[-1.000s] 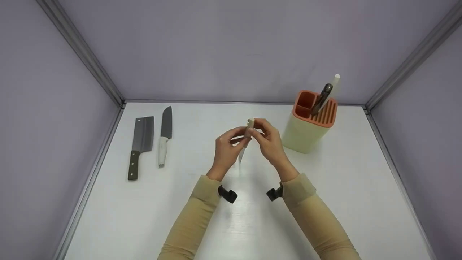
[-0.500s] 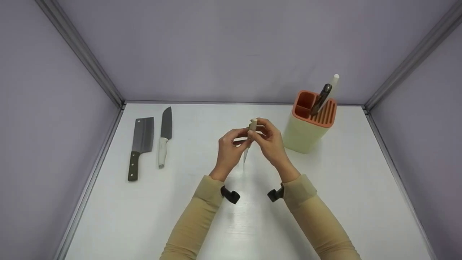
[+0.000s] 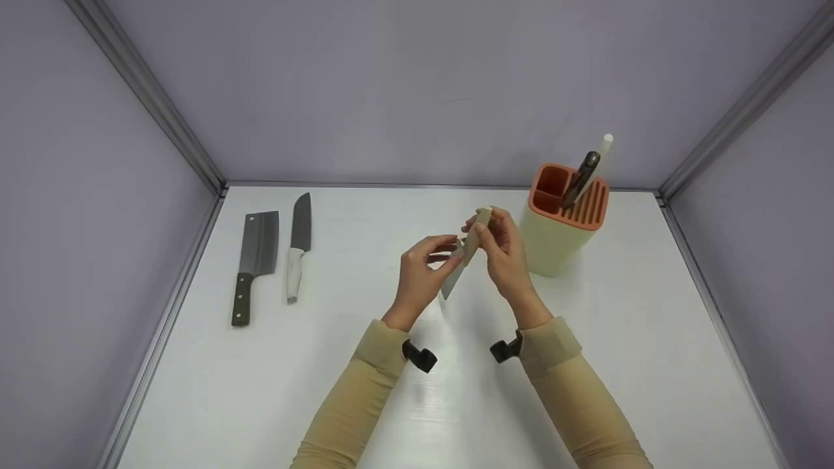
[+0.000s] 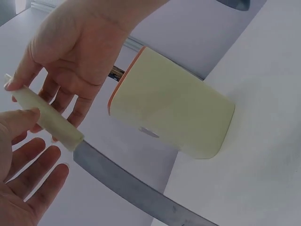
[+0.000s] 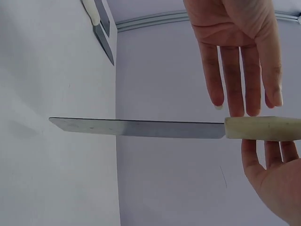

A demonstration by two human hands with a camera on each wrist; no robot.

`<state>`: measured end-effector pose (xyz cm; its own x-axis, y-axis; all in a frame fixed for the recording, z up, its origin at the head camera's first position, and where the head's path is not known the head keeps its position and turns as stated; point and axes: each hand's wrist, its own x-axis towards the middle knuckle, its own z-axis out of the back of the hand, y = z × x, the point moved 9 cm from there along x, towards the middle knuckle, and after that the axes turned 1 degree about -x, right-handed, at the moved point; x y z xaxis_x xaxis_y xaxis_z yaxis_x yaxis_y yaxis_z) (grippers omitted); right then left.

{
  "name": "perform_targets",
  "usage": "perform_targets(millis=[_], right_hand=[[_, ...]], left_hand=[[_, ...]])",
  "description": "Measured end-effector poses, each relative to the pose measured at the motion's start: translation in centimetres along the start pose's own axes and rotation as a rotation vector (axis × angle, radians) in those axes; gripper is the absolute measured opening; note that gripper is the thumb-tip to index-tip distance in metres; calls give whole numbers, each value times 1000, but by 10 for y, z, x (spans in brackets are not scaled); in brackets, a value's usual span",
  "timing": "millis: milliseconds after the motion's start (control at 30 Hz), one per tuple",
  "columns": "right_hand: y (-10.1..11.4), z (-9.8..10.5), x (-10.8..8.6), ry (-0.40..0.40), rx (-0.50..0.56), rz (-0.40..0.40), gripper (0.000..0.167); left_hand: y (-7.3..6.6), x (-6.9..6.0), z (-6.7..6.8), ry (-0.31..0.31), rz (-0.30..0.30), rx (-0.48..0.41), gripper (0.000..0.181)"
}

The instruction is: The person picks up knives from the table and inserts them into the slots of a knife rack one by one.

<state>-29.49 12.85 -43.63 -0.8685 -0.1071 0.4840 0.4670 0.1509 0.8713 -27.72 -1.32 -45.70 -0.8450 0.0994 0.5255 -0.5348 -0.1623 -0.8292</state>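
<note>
Beige in the sleeves (image 3: 355,387), holds the knife (image 5: 175,129) blade-down over the table (image 3: 651,339), pinching the pale handle (image 5: 263,128) in the right hand (image 3: 507,255) and touching it with the left hand (image 3: 420,275) loosely outstretched, presumably to steady the tilt without risking the edge.

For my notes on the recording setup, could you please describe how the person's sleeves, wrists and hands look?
Both sleeves are plain tan with broad cuffs. A small black device sits at each cuff's inner edge. The left hand and right hand wear no gloves.
</note>
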Motion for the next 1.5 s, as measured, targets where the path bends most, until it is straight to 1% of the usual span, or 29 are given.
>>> perform_targets(millis=[100, 233, 400, 467, 567, 700, 800, 933, 1067, 1200, 1500], right_hand=[[2, 7, 1, -36, 48, -8, 20], [5, 20, 1, -99, 71, -13, 18], [11, 39, -1, -157, 47, -16, 18], [14, 48, -1, -180, 19, -14, 19], [20, 61, -2, -215, -5, -18, 24], [31, 78, -3, -259, -47, -25, 30], [41, 88, -2, -277, -75, -22, 25], [59, 99, 1, -286, -82, 1, 15], [78, 106, 4, -304, -91, 22, 12], [92, 113, 6, -333, -103, 31, 12], [109, 130, 15, -421, -154, -36, 10]], left_hand=[[1, -1, 0, -8, 8, 10, 29], [2, -4, -1, -6, 20, 6, 27], [1, -7, -6, 29, 34, 8, 27], [1, -8, -9, 49, 39, 11, 28], [-1, -10, -15, 81, 42, 12, 29], [-2, -12, -23, 123, 37, 21, 30], [0, -13, -28, 145, 40, 31, 30], [1, -14, -33, 162, 50, 32, 30], [0, -13, -37, 175, 59, 24, 33], [0, -10, -41, 200, 75, 24, 39], [-2, -2, -50, 256, 90, 49, 52]])
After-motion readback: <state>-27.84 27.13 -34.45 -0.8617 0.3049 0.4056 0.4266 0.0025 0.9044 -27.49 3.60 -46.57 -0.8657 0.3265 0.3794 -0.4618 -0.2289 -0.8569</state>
